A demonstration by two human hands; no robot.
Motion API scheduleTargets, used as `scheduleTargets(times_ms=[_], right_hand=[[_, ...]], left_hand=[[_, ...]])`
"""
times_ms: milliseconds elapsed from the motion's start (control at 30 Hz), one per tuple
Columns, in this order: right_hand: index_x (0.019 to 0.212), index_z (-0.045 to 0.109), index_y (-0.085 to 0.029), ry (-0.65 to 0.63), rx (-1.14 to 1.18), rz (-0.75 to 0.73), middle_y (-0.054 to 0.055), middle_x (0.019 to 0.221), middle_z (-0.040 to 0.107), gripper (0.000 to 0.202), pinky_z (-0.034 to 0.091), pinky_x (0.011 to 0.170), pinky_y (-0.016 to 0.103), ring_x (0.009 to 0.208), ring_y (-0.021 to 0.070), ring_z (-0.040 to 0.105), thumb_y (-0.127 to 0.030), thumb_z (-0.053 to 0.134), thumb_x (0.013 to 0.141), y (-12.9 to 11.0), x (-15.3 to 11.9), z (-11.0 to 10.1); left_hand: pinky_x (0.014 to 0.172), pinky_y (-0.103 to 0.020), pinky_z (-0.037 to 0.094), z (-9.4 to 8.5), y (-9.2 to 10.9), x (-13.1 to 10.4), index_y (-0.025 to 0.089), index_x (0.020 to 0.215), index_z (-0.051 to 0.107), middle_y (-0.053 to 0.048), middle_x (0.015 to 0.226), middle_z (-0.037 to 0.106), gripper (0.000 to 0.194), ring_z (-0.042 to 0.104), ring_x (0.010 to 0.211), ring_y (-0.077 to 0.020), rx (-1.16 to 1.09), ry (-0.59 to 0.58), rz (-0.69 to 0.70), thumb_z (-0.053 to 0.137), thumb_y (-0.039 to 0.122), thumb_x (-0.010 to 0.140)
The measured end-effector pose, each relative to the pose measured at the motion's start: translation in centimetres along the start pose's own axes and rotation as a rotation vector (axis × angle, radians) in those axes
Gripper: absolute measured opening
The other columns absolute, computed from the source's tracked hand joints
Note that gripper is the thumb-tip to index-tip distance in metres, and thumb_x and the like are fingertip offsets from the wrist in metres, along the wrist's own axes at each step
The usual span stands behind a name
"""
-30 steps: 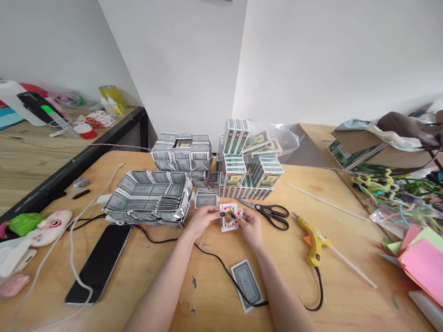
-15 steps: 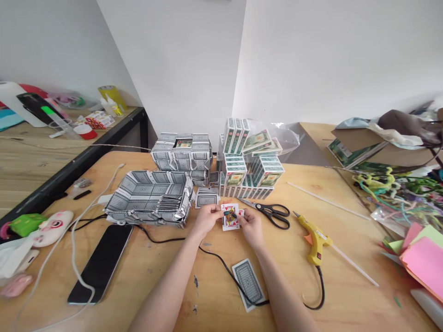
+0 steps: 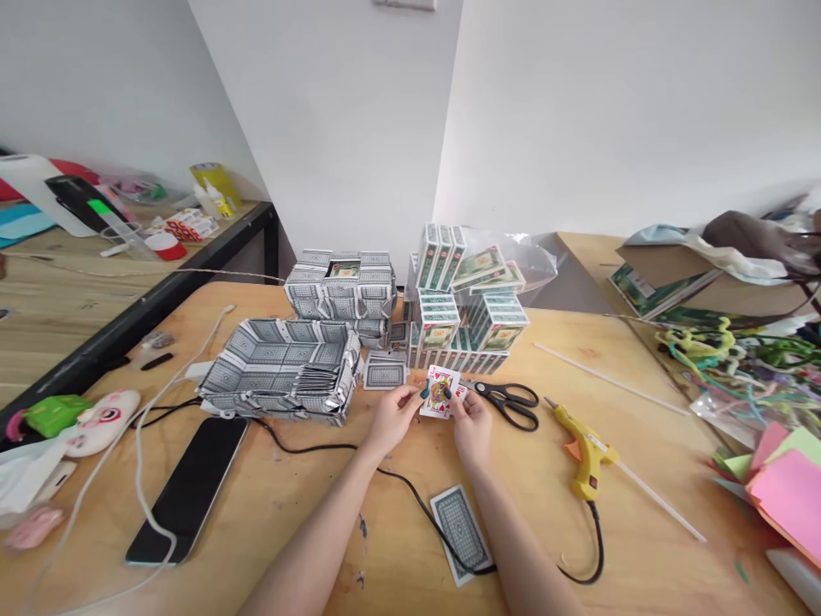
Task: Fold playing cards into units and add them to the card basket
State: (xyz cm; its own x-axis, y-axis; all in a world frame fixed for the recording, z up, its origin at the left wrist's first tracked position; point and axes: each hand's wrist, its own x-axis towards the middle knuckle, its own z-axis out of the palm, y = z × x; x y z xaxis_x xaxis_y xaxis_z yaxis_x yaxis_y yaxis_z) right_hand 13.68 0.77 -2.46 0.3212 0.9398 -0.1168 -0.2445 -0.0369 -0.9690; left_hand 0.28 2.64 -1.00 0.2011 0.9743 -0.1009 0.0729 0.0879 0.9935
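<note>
Both hands' fingers pinch a jack card [image 3: 442, 393]; the card-built tray [image 3: 282, 370] beside holds nothing visible.

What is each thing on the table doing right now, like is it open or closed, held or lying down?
Jack card: face up, held by both hands.
Left hand: pinching the card.
Right hand: pinching the card.
Scissors: shut, lying flat.
Glue gun: lying on its side, cord attached.
Loose card: face down on the cord.
Phone: screen dark.
Card tray: open on top.
</note>
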Motion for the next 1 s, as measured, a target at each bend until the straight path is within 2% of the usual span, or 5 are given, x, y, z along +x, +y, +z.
scheduleTargets(times_ms=[133, 433, 600, 767, 1000], right_hand=[[0.079, 0.058, -0.016, -0.003, -0.037, -0.021, 0.004, 0.075, 0.067, 0.028, 0.048, 0.065, 0.031, 0.068, 0.019, 0.061, -0.041, 0.063, 0.067, -0.3, -0.22, 0.23], [0.082, 0.058, -0.016, 0.005, -0.148, -0.049, 0.004, 0.067, 0.063, 0.032, 0.047, 0.061, 0.03, 0.067, 0.0204, 0.059, -0.045, 0.059, 0.07, 0.55, -0.14, 0.1], [0.081, 0.058, -0.016, 0.022, -0.083, -0.028, 0.006, 0.072, 0.065, 0.033, 0.047, 0.062, 0.03, 0.068, 0.0201, 0.06, -0.045, 0.061, 0.068, 0.35, -0.34, 0.23], [0.078, 0.058, -0.016, 0.052, 0.01, -0.01, 0.005, 0.076, 0.066, 0.032, 0.047, 0.064, 0.031, 0.068, 0.0192, 0.06, -0.045, 0.064, 0.065, -0.19, -0.26, 0.24], [0.078, 0.057, -0.016, 0.041, -0.03, -0.005, 0.005, 0.071, 0.064, 0.034, 0.047, 0.06, 0.03, 0.066, 0.0195, 0.059, -0.046, 0.064, 0.065, -0.31, -0.26, 0.15]], left_hand=[[0.056, -0.021, 0.04, -0.22, -0.02, 0.09, 0.015, 0.071, 0.059, 0.0, 0.063, 0.055, 0.023, 0.05, 0.059, -0.0116, 0.077, 0.042, 0.038, 0.052, 0.036, 0.073], [0.054, -0.022, 0.038, 0.2, -0.61, 0.02, 0.016, 0.068, 0.053, 0.002, 0.059, 0.054, 0.022, 0.05, 0.055, -0.0119, 0.163, 0.086, 0.057, 0.049, 0.036, 0.076], [0.054, -0.022, 0.041, 0.61, -0.66, -0.31, 0.018, 0.078, 0.053, -0.001, 0.067, 0.061, 0.021, 0.056, 0.057, -0.0134, 0.155, 0.038, 0.048, 0.046, 0.037, 0.078], [0.056, -0.023, 0.042, 0.64, -0.4, -0.58, 0.018, 0.07, 0.054, -0.001, 0.057, 0.06, 0.025, 0.057, 0.055, -0.0137, 0.192, -0.02, 0.054, 0.044, 0.039, 0.08], [0.054, -0.023, 0.044, 0.52, -0.2, -0.75, 0.017, 0.068, 0.055, -0.001, 0.057, 0.061, 0.029, 0.057, 0.053, -0.0131, 0.13, -0.056, 0.005, 0.045, 0.041, 0.079]])
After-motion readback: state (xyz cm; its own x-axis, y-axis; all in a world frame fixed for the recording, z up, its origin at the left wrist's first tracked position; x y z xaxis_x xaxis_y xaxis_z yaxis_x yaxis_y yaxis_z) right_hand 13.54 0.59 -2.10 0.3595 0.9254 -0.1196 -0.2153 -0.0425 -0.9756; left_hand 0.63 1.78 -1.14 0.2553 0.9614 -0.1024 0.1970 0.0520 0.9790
